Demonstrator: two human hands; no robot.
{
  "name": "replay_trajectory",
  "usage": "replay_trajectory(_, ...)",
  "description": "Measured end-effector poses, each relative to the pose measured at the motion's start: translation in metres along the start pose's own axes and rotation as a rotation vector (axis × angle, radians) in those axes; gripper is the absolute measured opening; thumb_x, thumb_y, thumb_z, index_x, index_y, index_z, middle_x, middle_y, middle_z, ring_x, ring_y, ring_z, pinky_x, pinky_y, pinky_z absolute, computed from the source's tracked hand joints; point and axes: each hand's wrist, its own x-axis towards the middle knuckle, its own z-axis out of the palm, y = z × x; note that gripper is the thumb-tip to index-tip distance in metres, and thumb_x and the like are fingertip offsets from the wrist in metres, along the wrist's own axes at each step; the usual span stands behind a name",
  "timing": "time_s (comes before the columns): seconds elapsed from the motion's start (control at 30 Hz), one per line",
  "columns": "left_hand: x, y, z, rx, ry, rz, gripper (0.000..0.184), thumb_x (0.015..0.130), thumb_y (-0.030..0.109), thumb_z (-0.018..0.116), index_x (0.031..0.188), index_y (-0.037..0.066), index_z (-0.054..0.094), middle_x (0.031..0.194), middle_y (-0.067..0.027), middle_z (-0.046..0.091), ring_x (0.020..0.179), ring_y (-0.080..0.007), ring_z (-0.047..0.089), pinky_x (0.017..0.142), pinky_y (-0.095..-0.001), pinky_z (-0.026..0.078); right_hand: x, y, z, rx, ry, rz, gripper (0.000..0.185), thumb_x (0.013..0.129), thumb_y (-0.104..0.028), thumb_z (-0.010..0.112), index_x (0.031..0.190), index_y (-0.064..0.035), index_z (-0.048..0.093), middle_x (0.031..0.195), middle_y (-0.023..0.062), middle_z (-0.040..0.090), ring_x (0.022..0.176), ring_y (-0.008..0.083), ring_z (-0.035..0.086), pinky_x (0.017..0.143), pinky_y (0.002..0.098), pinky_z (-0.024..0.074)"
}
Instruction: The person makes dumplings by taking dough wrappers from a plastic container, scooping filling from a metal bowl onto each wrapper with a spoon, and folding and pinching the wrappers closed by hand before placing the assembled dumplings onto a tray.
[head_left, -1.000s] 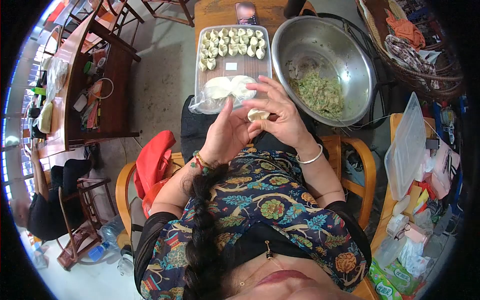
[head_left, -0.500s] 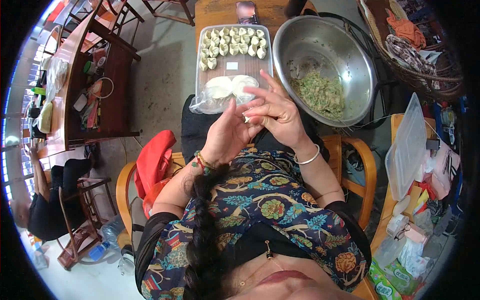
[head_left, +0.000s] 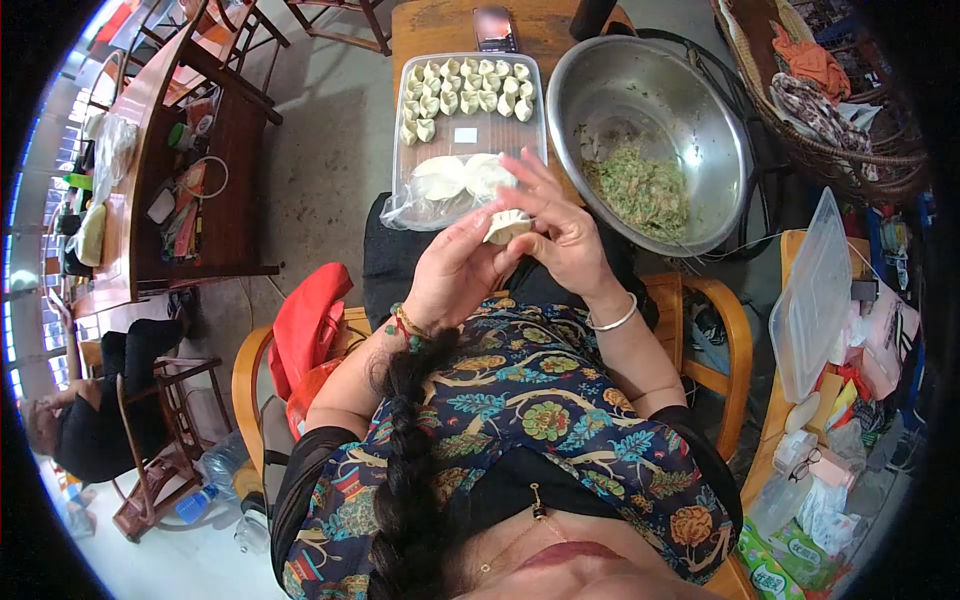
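Note:
A pleated dumpling [head_left: 507,227] is held between my two hands over my lap. My left hand [head_left: 455,270] has its fingers closed on the dumpling's left side. From the other side, my right hand [head_left: 568,240] pinches it with thumb and index finger, the other fingers raised. Just beyond my hands lies a plastic tray [head_left: 500,140] with rows of finished dumplings [head_left: 470,85] at its far end. Round white wrappers [head_left: 438,183] rest in a clear plastic bag [head_left: 405,212] at its near end, partly behind my right fingers.
To the right of the tray, a large metal bowl [head_left: 720,130] holds green-flecked filling [head_left: 640,190]. A phone [head_left: 494,30] lies behind the tray. A clear lid [head_left: 808,300] stands at the right, and a wicker basket [head_left: 880,150] is behind it. Another person [head_left: 110,410] sits at far left.
The dumpling, mostly hidden by my fingers before, now shows its pleated edge. My right fingers have shifted slightly, and both hands have turned it into view. The person at left has leaned.

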Motion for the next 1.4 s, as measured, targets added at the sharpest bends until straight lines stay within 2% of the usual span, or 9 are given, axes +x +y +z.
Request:
replay_trajectory(0.2, 0.004, 0.002, 0.0, 0.006, -0.08, 0.048, 0.052, 0.103, 0.024, 0.047, 0.145, -0.005, 0.035, 0.137, -0.018, 0.052, 0.128, -0.0264, 0.053, 0.108, -0.0363, 0.043, -0.003, 0.009, 0.003, 0.08, 0.031, 0.003, 0.054, 0.08, -0.001, 0.075, 0.132, -0.0063, 0.059, 0.14, 0.0115, 0.055, 0.118, 0.0177, 0.057, 0.083, 0.0257, 0.0512)
replay_trajectory(0.53, 0.006, -0.009, -0.019, 0.054, -0.095, 0.104, 0.051, 0.102, 0.013, 0.051, 0.147, -0.003, 0.033, 0.138, -0.0131, 0.051, 0.132, -0.0254, 0.049, 0.113, -0.0388, 0.037, -0.004, 0.028, 0.025, -0.016, 0.218, -0.096, 0.042, 0.083, 0.008, 0.063, 0.123, -0.0054, 0.063, 0.132, 0.0117, 0.06, 0.105, 0.014, 0.061, 0.076, 0.0239, 0.0509)
replay_trajectory(0.73, 0.011, -0.005, -0.02, 0.114, 0.012, 0.172, 0.053, 0.101, 0.011, 0.052, 0.148, -0.003, 0.032, 0.142, -0.0154, 0.048, 0.133, -0.0262, 0.047, 0.114, -0.0382, 0.036, 0.005, 0.028, 0.026, 0.155, 0.242, 0.074, 0.04, 0.085, 0.005, 0.064, 0.124, -0.0031, 0.059, 0.122, 0.0114, 0.062, 0.096, 0.0119, 0.061, 0.076, 0.0241, 0.0494)
replay_trajectory(0.8, 0.013, -0.003, -0.03, 0.153, 0.056, 0.223, 0.053, 0.101, 0.01, 0.051, 0.149, -0.003, 0.031, 0.144, -0.0151, 0.047, 0.133, -0.026, 0.047, 0.114, -0.0359, 0.035, 0.009, 0.026, 0.011, -0.243, 0.243, -0.027, 0.036, 0.087, -0.002, 0.066, 0.122, -0.0016, 0.056, 0.117, 0.0097, 0.06, 0.09, 0.0093, 0.058, 0.075, 0.0237, 0.0477)
replay_trajectory(0.83, 0.014, -0.002, -0.033, 0.151, 0.055, 0.227, 0.053, 0.101, 0.01, 0.051, 0.149, -0.003, 0.031, 0.144, -0.0151, 0.047, 0.133, -0.026, 0.047, 0.114, -0.0359, 0.035, 0.012, 0.025, 0.012, -0.132, 0.311, 0.025, 0.021, 0.089, -0.012, 0.069, 0.105, -0.0006, 0.062, 0.096, 0.0049, 0.064, 0.074, 0.0053, 0.053, 0.064, 0.0225, 0.0444)
replay_trajectory(0.9, 0.014, -0.001, -0.036, 0.243, 0.121, 0.285, 0.052, 0.102, 0.009, 0.051, 0.149, -0.001, 0.032, 0.142, -0.0139, 0.049, 0.131, -0.0195, 0.048, 0.112, -0.0323, 0.037, 0.017, 0.016, 0.007, -0.255, 0.153, 0.281, 0.019, 0.088, -0.018, 0.072, 0.09, 0.0003, 0.067, 0.07, -0.0016, 0.059, 0.062, 0.0029, 0.046, 0.054, 0.023, 0.0395)
replay_trajectory(1.0, 0.013, 0.002, -0.042, 0.36, 0.157, 0.294, 0.052, 0.101, 0.007, 0.051, 0.149, -0.001, 0.033, 0.143, -0.0127, 0.048, 0.132, -0.0169, 0.044, 0.111, -0.0309, 0.035, 0.027, 0.021, 0.024, -0.252, 0.163, 0.292, 0.024, 0.088, -0.021, 0.074, 0.079, 0.0005, 0.068, 0.057, -0.0051, 0.052, 0.055, 0.0024, 0.041, 0.049, 0.0231, 0.0357)
replay_trajectory(1.1, 0.015, 0.004, -0.054, 0.602, 0.177, 0.345, 0.052, 0.101, 0.005, 0.051, 0.149, -0.002, 0.033, 0.145, -0.0123, 0.047, 0.132, -0.0163, 0.044, 0.11, -0.0302, 0.034, 0.039, 0.024, 0.034, -0.275, 0.133, 0.36, 0.022, 0.088, -0.02, 0.074, 0.084, 0.0008, 0.07, 0.062, -0.003, 0.058, 0.058, 0.0019, 0.046, 0.051, 0.0222, 0.0377)
replay_trajectory(1.4, 0.016, 0.022, -0.081, 0.573, 0.257, 0.45, 0.059, 0.1, 0.001, 0.051, 0.152, 0.0, 0.025, 0.154, -0.0136, 0.035, 0.138, -0.0207, 0.039, 0.112, -0.0338, 0.035, 0.093, 0.071, 0.037, -0.039, 0.054, 0.517, 0.02, 0.089, -0.016, 0.071, 0.091, 0.003, 0.07, 0.08, 0.0019, 0.07, 0.071, 0.0046, 0.061, 0.064, 0.0228, 0.0494)
